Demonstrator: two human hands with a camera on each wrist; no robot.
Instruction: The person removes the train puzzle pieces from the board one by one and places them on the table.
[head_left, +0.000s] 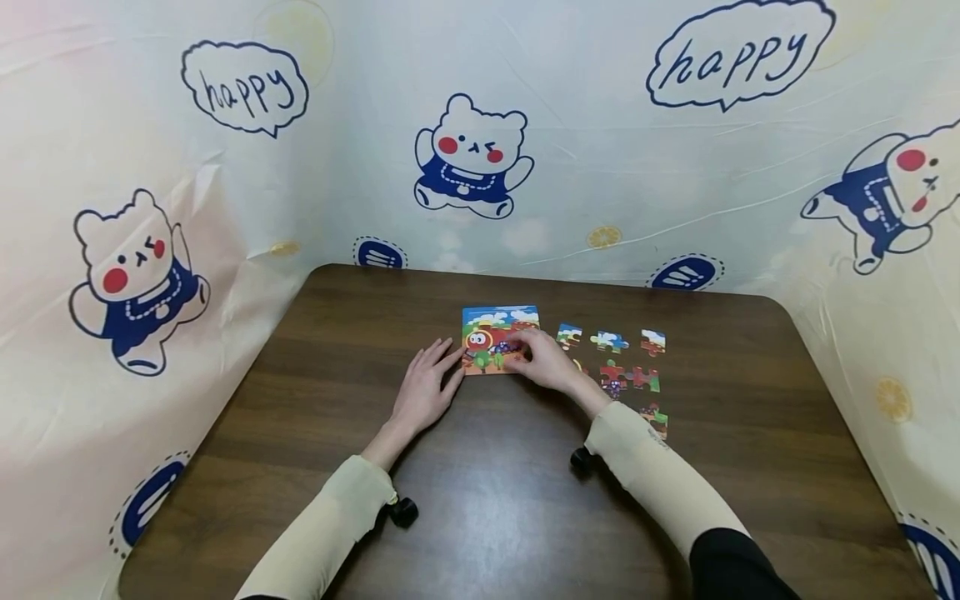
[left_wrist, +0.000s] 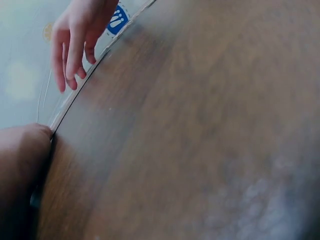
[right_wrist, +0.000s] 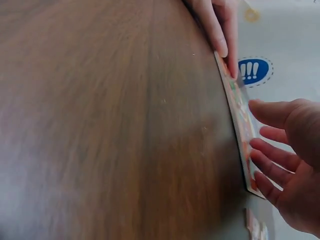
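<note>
A colorful picture puzzle board (head_left: 501, 321) lies flat on the brown table, showing a red-and-green cartoon figure under a blue sky. My left hand (head_left: 427, 387) rests at the board's left side, its fingers extended and touching the edge. Over the board's right part is my right hand (head_left: 546, 360), covering some of the picture. In the right wrist view the right hand (right_wrist: 295, 155) has its thumb apart from the bent fingers, fingertips close to the board's surface; no piece shows between them. The left wrist view shows the right hand's fingers pointing down.
Several loose jigsaw pieces (head_left: 609, 341) lie in rough rows to the right of the board, some partly hidden by the right forearm. The wooden table (head_left: 465, 508) meets a curtain (head_left: 585, 192) printed with bears at its back and sides.
</note>
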